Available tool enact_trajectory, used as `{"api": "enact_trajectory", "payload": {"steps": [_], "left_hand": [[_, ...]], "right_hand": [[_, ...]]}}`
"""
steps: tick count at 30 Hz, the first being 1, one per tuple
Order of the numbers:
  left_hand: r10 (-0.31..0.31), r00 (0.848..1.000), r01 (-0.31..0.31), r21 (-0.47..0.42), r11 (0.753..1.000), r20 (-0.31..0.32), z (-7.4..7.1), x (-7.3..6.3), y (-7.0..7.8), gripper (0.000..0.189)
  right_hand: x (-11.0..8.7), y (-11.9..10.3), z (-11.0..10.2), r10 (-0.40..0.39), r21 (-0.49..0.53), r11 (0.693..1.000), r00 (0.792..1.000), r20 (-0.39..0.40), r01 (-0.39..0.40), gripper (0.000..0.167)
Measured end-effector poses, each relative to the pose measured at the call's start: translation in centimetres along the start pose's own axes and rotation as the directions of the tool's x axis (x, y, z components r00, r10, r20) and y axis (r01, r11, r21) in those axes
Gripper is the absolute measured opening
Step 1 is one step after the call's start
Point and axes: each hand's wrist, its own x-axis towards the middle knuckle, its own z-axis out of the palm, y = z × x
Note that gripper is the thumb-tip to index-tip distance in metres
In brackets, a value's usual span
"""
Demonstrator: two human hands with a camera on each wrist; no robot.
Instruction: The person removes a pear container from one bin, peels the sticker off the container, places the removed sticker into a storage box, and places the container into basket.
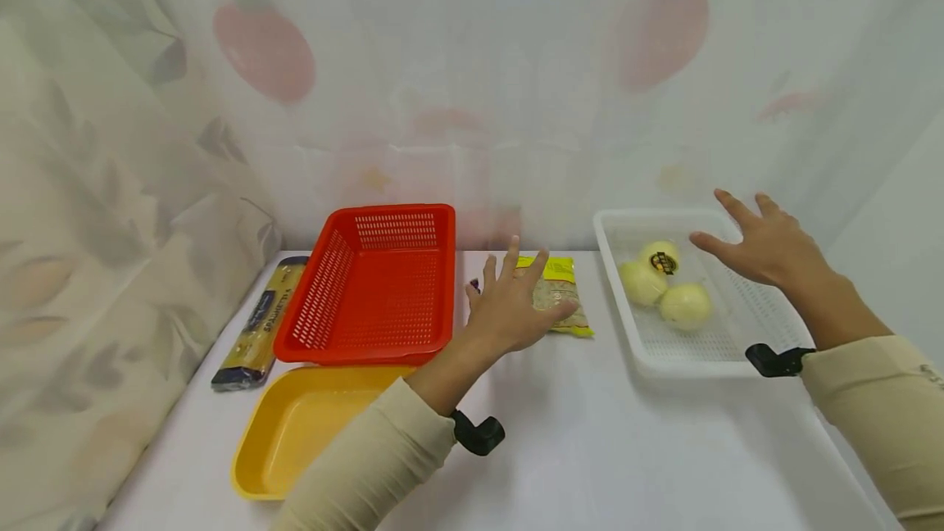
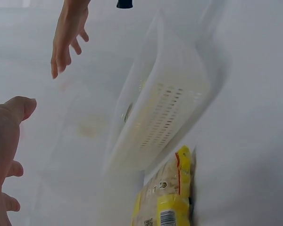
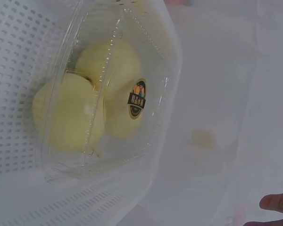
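My left hand (image 1: 509,314) hovers with spread fingers over a yellow-and-clear bag (image 1: 562,285) of pale contents, partly covering it in the head view; the bag's kind is unclear. In the left wrist view the bag (image 2: 162,197) lies apart from that hand. My right hand (image 1: 770,246), fingers spread, is above the right side of a white perforated basket (image 1: 701,369) and holds nothing. Inside the basket, pale yellow round fruits (image 1: 686,306) sit in a clear plastic box (image 3: 153,108), one bearing a black sticker (image 3: 137,99).
A red perforated basket (image 1: 391,293) stands left of centre, with a yellow basin (image 1: 295,424) in front of it. A spaghetti packet (image 1: 267,314) lies along the left side. Behind the white table (image 1: 590,449) hangs a patterned curtain (image 1: 472,64). A small dark purple item (image 1: 474,284) peeks out beside my left fingers.
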Motion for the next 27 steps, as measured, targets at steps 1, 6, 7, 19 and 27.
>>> {"api": "enact_trajectory", "payload": {"steps": [1, 6, 7, 19, 27], "left_hand": [[0.001, 1.000, -0.001, -0.002, 1.000, -0.001, 0.2, 0.0, 0.1, 0.081], [0.016, 1.000, -0.016, -0.026, 1.000, -0.004, 1.1, 0.1, 0.6, 0.080], [0.020, 1.000, -0.020, -0.028, 0.999, -0.003, 1.3, 0.2, 0.7, 0.080], [0.062, 0.998, -0.061, -0.055, 0.997, 0.006, 3.2, 0.6, 1.9, 0.081], [0.092, 0.996, -0.092, -0.039, 0.995, 0.002, 4.4, 0.6, 2.4, 0.081]], "right_hand": [[0.0, 0.1, 0.0, 0.001, 0.002, 1.000, 1.000, -0.001, -0.001, 0.089], [0.1, 0.5, 0.0, 0.015, 0.007, 1.000, 1.000, -0.005, -0.015, 0.090], [0.1, 0.6, 0.0, 0.016, 0.012, 1.000, 1.000, -0.006, -0.016, 0.090], [0.5, 1.6, 0.1, 0.030, 0.027, 0.999, 0.999, -0.015, -0.029, 0.091], [0.4, 2.4, 0.6, 0.036, 0.039, 0.999, 0.999, -0.016, -0.036, 0.091]]}}
